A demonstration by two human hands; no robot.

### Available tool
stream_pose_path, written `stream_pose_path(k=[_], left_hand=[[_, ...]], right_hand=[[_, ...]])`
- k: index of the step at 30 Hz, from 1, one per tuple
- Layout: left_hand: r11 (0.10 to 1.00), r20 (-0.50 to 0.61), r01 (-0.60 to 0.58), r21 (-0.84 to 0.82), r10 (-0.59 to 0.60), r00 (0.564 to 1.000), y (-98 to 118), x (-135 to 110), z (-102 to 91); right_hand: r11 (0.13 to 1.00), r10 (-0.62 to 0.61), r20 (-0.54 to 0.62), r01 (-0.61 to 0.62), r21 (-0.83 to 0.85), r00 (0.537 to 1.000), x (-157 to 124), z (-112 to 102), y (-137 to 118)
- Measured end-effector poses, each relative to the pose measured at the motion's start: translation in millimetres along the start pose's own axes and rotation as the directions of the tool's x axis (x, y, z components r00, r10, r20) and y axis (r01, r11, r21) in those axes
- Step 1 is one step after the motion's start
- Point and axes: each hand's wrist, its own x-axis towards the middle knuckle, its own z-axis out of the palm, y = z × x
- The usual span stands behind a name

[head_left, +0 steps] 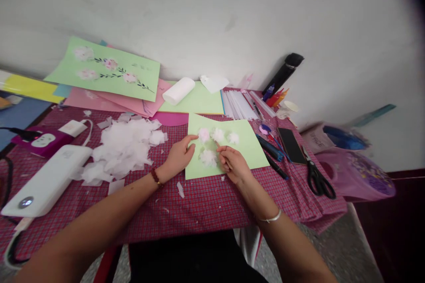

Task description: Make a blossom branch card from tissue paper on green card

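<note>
A light green sheet of paper [245,146] lies in front of me, bearing several crumpled tissue flowers. One is a pale pink flower [203,134]; the others look white, such as the lower flower [208,158]. My left hand [179,155] rests at the sheet's left edge, thumb and index finger apart, the index fingertip close to the pink flower. With fingers pinched together, my right hand [235,163] is over the paper beside the lower flower. Something thin seems to stick out of that pinch, too small to make out.
Left lie a heap of white tissue pieces [126,146], a power bank [49,181] and a purple power strip [41,141]. Behind are a finished flower picture [116,70] and a tissue roll [179,91]. Right are pens [270,148], a phone [292,145] and black-handled scissors [319,179].
</note>
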Motion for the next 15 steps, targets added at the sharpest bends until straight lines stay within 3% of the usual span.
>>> stream_pose_path(k=[5, 8, 15], left_hand=[[1.000, 0.024, -0.001, 0.021, 0.000, 1.000, 2.5, -0.6, -0.6], [0.999, 0.030, 0.008, 0.032, -0.009, 1.000, 3.1, -0.2, 0.0], [0.999, 0.004, 0.053, 0.006, -0.053, 0.999, 1.8, 7.6, -4.8]], right_hand=[[1.000, -0.023, -0.058, 0.023, 0.001, 0.998, 8.0, 9.7, 7.3], [1.000, -0.008, -0.033, 0.008, 0.005, 0.999, 7.8, 10.9, 4.8], [0.998, 0.036, 0.099, -0.030, -0.061, 0.994, -27.2, -15.8, -8.1]])
